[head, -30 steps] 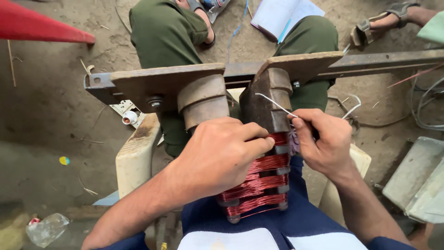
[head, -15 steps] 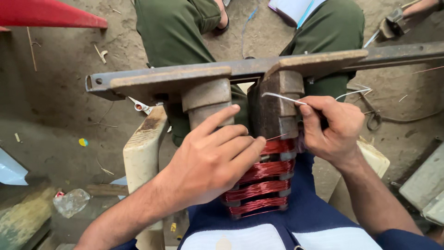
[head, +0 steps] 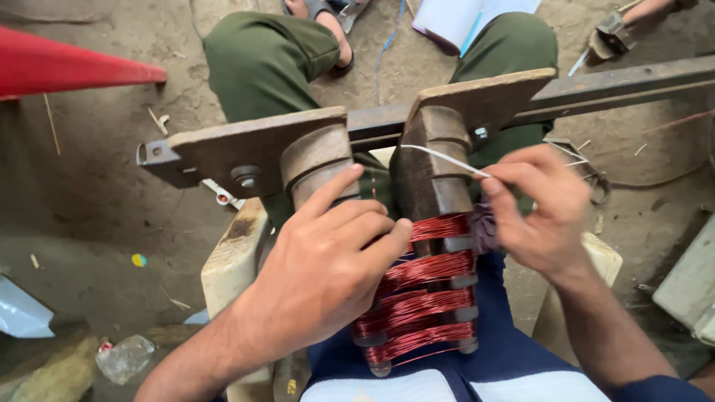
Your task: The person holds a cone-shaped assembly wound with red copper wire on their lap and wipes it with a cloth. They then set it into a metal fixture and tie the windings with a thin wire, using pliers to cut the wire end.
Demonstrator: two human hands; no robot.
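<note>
- Copper coil (head: 421, 298): red enamelled wire is wound in stepped layers on a former, which is held over the person's lap and against the wooden former blocks (head: 432, 164) of a rusty steel bar (head: 596, 93).
- Left hand (head: 328, 275): it is laid flat over the left flank of the coil, fingers (head: 372, 231) spread and slightly curled, pressing on the turns; nothing is enclosed in it.
- Right hand (head: 544, 208): thumb and forefinger are pinched shut on a thin white strip (head: 447, 158), which is drawn taut across the top of the right block.
- Handling, coil: it is judged dense and fairly heavy, stiff as a bundle, yet its turns may slip apart and the enamel may be scratched; a hold is best taken on the broad flanks, not on single wires.
- Handling, strip: it is judged light, flexible and easily lost; a pinch near its end suits it.
- Surroundings: a second person's green-trousered legs (head: 261, 63) and a sandy floor (head: 97, 193) are seen beyond the bar.
</note>
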